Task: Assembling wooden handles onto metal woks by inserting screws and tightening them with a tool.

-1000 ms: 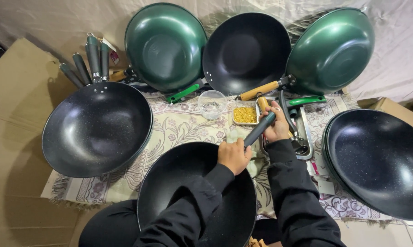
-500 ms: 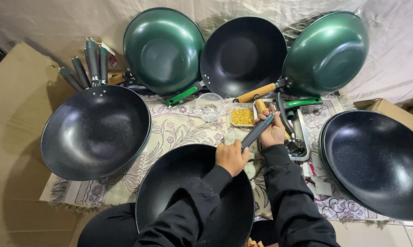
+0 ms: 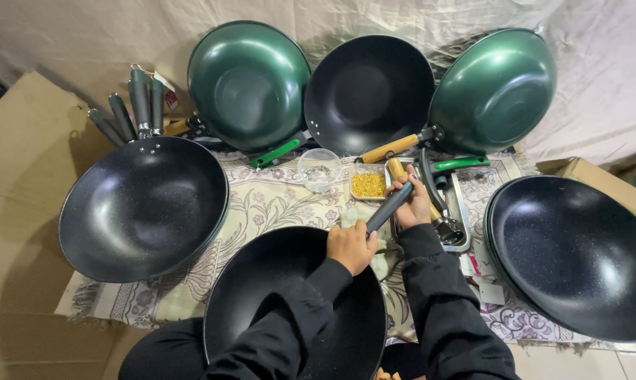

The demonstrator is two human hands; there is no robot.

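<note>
The large black non-stick wok (image 3: pixel 290 302) with a dark grey handle (image 3: pixel 388 208) rests in the person's lap at the near edge of a floral patterned cloth (image 3: pixel 262 204) spread on the floor. The left hand (image 3: pixel 351 246) grips the wok where handle meets rim, fingers curled shut around the joint. The right hand (image 3: pixel 416 204) is wrapped around the handle's far end, fingers closed on it.

The wok looks like rigid metal, probably fairly heavy for its width, with a smooth coated bowl that would be slippery to grasp; the matte handle and its base seem the surest places to hold.

Around it: a second black speckled wok (image 3: pixel 145 207) to the left, a stack of black woks (image 3: pixel 578 257) to the right, and two green woks (image 3: pixel 247 84) (image 3: pixel 494 91) flanking another black one (image 3: pixel 367 91), all propped against a beige sheet behind. A small tray of yellow pieces (image 3: pixel 369 185), a clear plastic cup (image 3: pixel 319 167) and a metal tray (image 3: pixel 460 211) of loose handles lie near the hands.
</note>
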